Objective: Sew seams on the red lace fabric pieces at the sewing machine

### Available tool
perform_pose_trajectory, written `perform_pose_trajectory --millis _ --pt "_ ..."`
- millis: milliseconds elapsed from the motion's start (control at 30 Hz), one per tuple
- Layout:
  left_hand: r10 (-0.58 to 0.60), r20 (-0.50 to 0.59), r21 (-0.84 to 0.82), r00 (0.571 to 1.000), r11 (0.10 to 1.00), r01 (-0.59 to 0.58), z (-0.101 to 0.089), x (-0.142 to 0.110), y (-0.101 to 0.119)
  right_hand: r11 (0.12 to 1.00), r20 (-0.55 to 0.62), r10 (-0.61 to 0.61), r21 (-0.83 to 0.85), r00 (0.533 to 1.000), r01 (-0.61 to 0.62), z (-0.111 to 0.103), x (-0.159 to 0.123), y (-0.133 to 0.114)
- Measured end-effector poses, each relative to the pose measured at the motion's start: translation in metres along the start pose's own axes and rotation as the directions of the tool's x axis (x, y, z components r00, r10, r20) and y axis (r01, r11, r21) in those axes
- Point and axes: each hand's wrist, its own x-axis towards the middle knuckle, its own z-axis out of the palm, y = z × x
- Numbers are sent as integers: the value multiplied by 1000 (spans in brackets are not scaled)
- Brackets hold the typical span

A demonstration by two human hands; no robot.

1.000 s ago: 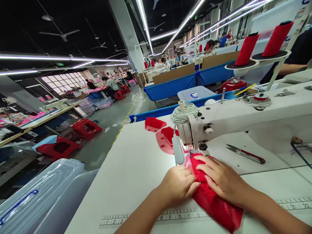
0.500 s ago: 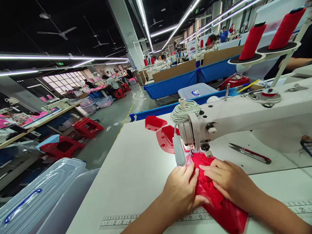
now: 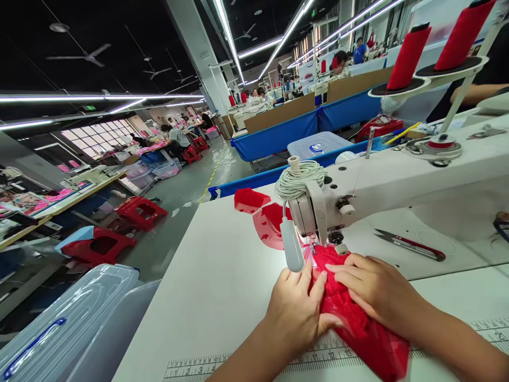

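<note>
Red lace fabric runs from under the sewing machine's presser foot down over the table edge nearest me. My left hand grips its left side, fingertips close to the foot and thumb tucked at the cloth. My right hand lies over the right side, its fingers bent and pressed together on the lace. A pale strip shows by the needle, partly behind the small grey lamp. The white sewing machine stands just beyond both hands.
Red cut pieces lie left of the machine head. Thread snips rest at right, under the machine arm. A printed ruler runs along the front. Lidded plastic boxes stand at left; red thread cones rise at upper right.
The view has shifted a little, so the machine sits slightly farther left. Both hands keep their hold, and the fabric's near end lies slightly farther right.
</note>
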Motion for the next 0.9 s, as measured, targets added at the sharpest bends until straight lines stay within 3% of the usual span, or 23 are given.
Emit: perform_pose_trajectory --millis 200,467,567,700,900 --pt "-10 -29 5 1000 1000 10 -1 5 -4 1000 50 16 -12 999 -15 4 3 5" --pt "-14 -37 -6 999 1000 14 -1 12 -12 995 8 -27 -99 1000 28 7 7 11" --pt "68 -31 -96 997 993 -71 -3 14 -16 996 14 -49 -79 999 50 6 9 10" --pt "199 62 -223 978 958 -181 -4 14 -17 995 -7 -99 32 995 99 6 4 7" --pt "74 140 -208 987 977 -44 -8 10 -10 992 13 -92 86 996 91 6 -4 9"
